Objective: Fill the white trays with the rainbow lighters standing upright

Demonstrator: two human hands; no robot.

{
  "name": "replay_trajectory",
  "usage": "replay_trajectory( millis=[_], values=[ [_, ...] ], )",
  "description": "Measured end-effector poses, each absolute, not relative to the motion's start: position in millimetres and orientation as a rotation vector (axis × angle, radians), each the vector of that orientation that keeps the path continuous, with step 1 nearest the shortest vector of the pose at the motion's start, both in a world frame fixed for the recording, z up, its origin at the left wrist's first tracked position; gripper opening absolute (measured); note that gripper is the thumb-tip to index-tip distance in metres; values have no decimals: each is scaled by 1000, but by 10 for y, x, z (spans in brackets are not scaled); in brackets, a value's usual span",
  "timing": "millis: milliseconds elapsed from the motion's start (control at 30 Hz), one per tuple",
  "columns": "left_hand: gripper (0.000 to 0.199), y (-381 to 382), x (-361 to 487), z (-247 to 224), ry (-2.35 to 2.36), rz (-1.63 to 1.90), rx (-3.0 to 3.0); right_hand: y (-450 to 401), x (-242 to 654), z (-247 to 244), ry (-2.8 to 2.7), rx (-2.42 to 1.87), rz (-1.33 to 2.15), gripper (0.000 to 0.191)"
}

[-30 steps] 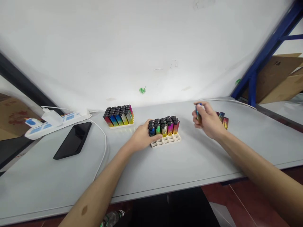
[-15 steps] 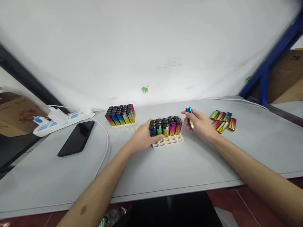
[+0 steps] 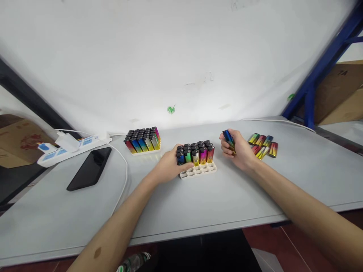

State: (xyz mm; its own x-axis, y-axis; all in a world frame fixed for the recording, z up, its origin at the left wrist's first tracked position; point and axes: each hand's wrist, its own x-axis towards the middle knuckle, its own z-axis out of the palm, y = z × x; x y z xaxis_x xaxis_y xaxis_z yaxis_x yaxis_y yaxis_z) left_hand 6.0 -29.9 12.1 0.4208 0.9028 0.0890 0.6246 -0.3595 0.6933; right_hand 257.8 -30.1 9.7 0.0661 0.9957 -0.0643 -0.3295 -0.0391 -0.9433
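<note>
My left hand (image 3: 169,166) is wrapped round the left end of a white slotted tray (image 3: 198,172), its thumb along the front of the lighters. Several lighters (image 3: 202,155) with black tops stand upright in the tray's back rows; the front slots hold none. To the right of the tray, my right hand (image 3: 239,151) grips a blue and gold lighter or sleeve (image 3: 229,140), raised and tilted; its lower end is partly behind the fingers. Further right lie several shiny coloured pieces (image 3: 273,149) in a loose group.
A second tray full of lighters (image 3: 143,141) stands near the wall at the left. Further left are a black phone (image 3: 90,168), a white power strip (image 3: 61,153) and a white cable (image 3: 126,175). Cardboard boxes (image 3: 340,90) sit beyond the blue frame (image 3: 309,102).
The view has shifted slightly. My right hand has turned the blue and gold piece, so that more of its blue side shows. My left hand stays on the tray.
</note>
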Motion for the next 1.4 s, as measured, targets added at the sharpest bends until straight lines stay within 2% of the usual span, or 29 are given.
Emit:
replay_trajectory(
  millis=[200,400,633,867,1200,1400],
  values=[
    [50,-296,65,126,1284,624,2108,-307,2603,116,-816,-1012,1339,23],
    [48,-298,61,117,1287,633,2118,-303,2594,79,-890,-1061,1405,37],
    [48,-305,65,127,1279,640,2113,-319,2523,36,-970,-1122,1352,37],
    [48,-303,61,124,1269,642,2131,-308,2565,45,-913,-1086,1362,56],
    [50,-304,57,122,1276,638,2121,-316,2551,64,-910,-1150,1356,44],
    [49,-308,57,126,1269,632,2120,-323,2550,74,-905,-1138,1331,45]
  ],
)
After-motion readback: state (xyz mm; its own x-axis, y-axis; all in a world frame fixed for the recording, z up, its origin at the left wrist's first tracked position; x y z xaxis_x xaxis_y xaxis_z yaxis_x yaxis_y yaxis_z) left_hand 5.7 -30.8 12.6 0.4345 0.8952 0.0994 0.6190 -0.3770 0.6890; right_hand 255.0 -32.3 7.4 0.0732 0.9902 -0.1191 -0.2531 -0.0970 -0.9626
